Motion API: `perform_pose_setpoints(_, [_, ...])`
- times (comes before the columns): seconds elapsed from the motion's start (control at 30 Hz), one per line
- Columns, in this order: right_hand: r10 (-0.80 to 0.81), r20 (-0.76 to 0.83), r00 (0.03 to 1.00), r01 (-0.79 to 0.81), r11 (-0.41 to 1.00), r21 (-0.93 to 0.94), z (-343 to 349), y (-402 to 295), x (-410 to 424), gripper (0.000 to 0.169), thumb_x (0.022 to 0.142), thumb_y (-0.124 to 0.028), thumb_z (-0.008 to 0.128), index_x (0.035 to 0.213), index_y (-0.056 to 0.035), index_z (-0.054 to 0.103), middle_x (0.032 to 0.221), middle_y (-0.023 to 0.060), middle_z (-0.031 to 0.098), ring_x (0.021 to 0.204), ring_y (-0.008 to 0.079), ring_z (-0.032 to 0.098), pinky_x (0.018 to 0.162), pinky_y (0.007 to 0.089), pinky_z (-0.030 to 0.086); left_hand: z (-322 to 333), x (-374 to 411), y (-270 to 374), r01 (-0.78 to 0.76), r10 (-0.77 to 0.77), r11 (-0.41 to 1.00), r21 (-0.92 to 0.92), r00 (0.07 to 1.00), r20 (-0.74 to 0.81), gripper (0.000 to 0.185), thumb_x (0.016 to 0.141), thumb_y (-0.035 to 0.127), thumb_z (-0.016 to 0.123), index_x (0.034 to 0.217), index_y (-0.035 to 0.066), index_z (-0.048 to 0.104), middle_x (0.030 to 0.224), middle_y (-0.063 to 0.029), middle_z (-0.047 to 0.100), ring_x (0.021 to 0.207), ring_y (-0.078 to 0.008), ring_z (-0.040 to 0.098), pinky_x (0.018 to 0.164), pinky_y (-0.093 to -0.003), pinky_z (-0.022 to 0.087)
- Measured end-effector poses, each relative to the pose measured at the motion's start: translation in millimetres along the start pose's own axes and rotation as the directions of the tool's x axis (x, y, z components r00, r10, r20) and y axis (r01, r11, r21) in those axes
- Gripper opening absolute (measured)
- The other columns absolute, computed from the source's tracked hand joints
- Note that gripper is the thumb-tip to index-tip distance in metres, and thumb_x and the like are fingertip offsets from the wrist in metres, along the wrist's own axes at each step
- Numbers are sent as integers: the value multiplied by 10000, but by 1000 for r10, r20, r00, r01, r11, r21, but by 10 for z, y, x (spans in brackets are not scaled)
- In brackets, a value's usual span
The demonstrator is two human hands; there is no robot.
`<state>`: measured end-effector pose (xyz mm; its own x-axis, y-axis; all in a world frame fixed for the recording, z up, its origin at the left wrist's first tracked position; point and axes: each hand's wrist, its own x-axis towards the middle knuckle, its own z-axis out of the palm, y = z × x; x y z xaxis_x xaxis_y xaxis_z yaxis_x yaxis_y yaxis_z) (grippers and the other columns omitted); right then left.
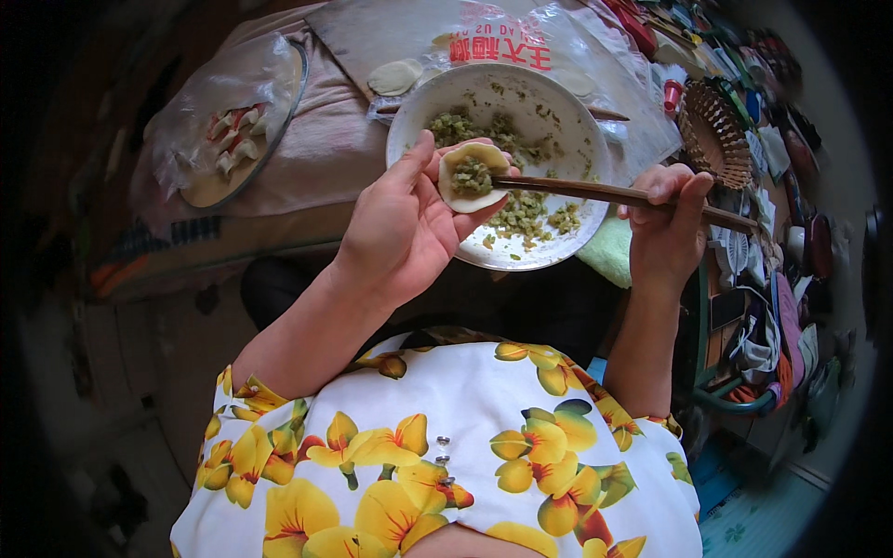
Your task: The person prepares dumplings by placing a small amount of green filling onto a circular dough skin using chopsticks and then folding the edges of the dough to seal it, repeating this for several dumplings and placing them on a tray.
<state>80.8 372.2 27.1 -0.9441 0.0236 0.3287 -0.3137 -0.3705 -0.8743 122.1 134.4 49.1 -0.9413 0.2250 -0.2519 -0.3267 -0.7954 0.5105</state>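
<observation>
On the fingers of my left hand (411, 216) lies a round dough wrapper (453, 199) with a mound of chopped green filling (472, 176) at its middle. My right hand (666, 216) grips a pair of brown wooden chopsticks (579, 188), their tips touching the filling. Beneath and behind both, a large white bowl (502, 258) holds more of the filling, some of it smeared on the wall. Past the bowl's upper left edge rest flat dough wrappers (395, 77).
At the left, a round tray (209, 195) carries several folded dumplings (241, 150) under clear plastic. A printed plastic bag (502, 35) lies behind the bowl, with a rolling pin (607, 113) partly hidden. A woven basket (711, 132) and clutter stand at the right.
</observation>
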Motion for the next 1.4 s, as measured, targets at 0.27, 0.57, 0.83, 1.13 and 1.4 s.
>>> perform_pose_setpoints(0.27, [14, 10, 1000, -15, 997, 72, -71, -94, -26, 550, 946, -524, 376, 734, -45, 542, 628, 47, 497, 488, 122, 473, 493, 242, 426, -33, -6, -16, 6, -8, 998, -55, 999, -36, 510, 1016, 323, 237, 1306, -84, 335, 1284, -238, 461, 1197, -328, 485, 1036, -435, 414])
perform_pose_setpoints(0.57, [145, 7, 989, -145, 984, 108, -37, 110, -34, 524, 934, -517, 417, 738, -48, 542, 660, 56, 533, 519, 130, 509, 519, 259, 438, -5, -27, -25, 69, -68, 997, -45, 998, 18, 529, 1010, 352, 257, 1287, -86, 364, 1257, -236, 487, 1200, -309, 488, 1034, -413, 419])
perform_pose_setpoints(0.83, [109, 19, 994, -110, 972, 208, -117, 7, -23, 530, 946, -520, 378, 739, -58, 533, 634, 45, 491, 523, 147, 506, 533, 278, 448, 30, -11, -49, 60, -60, 997, -44, 998, -2, 544, 1010, 357, 256, 1295, -94, 363, 1259, -231, 489, 1189, -290, 496, 1037, -416, 413])
perform_pose_setpoints(1.13, [50, -7, 999, -48, 985, 168, -5, 77, 14, 528, 946, -512, 395, 728, -52, 536, 673, 56, 538, 522, 147, 544, 515, 250, 434, 35, -35, -86, 40, -40, 999, -12, 999, -9, 557, 1008, 365, 273, 1303, -103, 344, 1270, -240, 478, 1197, -311, 488, 1039, -405, 407])
perform_pose_setpoints(1.4, [97, -86, 992, -91, 993, 72, 8, 129, -20, 533, 953, -505, 387, 740, -41, 541, 670, 72, 536, 516, 142, 534, 497, 241, 419, 38, -53, -105, 36, -35, 999, 7, 997, -68, 570, 1002, 385, 295, 1294, -101, 358, 1251, -222, 488, 1184, -293, 497, 1038, -384, 406])
